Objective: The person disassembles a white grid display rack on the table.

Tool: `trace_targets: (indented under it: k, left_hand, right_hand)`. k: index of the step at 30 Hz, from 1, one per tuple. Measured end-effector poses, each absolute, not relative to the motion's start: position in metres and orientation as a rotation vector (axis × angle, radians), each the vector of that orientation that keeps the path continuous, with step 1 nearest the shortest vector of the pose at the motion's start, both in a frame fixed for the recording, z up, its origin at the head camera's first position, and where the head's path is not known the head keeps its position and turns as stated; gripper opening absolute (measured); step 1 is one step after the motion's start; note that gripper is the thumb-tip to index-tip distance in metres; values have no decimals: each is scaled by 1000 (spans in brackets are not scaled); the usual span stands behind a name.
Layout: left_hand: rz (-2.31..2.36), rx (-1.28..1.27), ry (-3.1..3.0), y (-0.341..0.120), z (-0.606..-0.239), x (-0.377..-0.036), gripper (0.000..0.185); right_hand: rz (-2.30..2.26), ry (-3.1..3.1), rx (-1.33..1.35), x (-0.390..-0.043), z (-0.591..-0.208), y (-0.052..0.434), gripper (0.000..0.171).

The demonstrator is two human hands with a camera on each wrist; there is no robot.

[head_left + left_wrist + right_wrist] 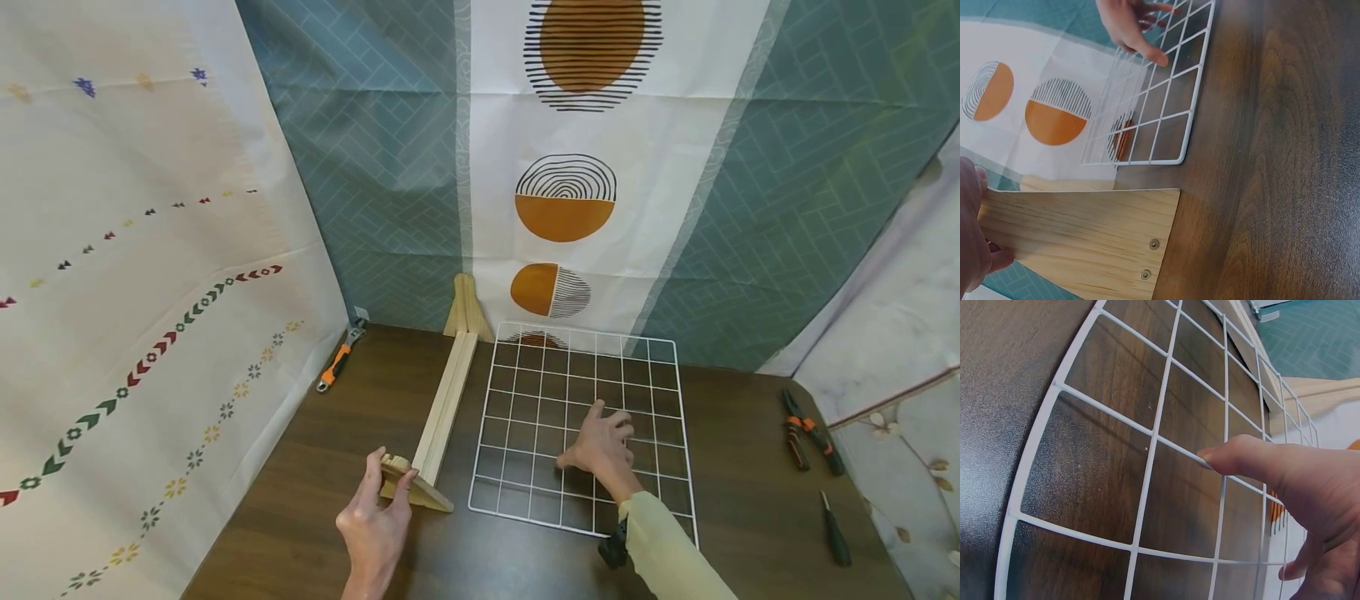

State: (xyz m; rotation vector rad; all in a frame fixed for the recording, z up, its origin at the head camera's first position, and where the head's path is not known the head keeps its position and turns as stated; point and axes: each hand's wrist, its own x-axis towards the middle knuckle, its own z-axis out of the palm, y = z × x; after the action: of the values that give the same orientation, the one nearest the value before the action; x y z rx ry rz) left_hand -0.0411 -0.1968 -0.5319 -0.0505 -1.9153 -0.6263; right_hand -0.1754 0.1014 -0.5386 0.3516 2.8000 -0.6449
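A light wooden stand (pixel 446 408) has a long grooved rail between two flared end boards and lies along the tabletop. My left hand (pixel 372 521) pinches the top of its near end board (pixel 1091 231), which shows two screw heads in the left wrist view. To the right is a white wire grid (pixel 517 475). Over the middle of this grid my right hand (pixel 600 446) has its fingers spread, and its thumb (pixel 1229 456) touches a wire in the right wrist view. Part of the right hand's other fingers is hidden there.
An orange-handled adjustable wrench (pixel 341 358) lies at the back left. On the right are pliers (pixel 821 442), a second dark and orange tool (pixel 797 442) and a dark-handled screwdriver (pixel 835 533). A patterned curtain (pixel 397 208) hangs behind the table (pixel 300 492).
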Motion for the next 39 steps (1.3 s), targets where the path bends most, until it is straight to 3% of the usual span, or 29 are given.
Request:
trace_targets:
  k: [39]
  left_hand:
    - [-630,-36,-1950,-196,-529,-38,55]
  right_hand:
    - [-510,2718,246,-183,-551,102,138]
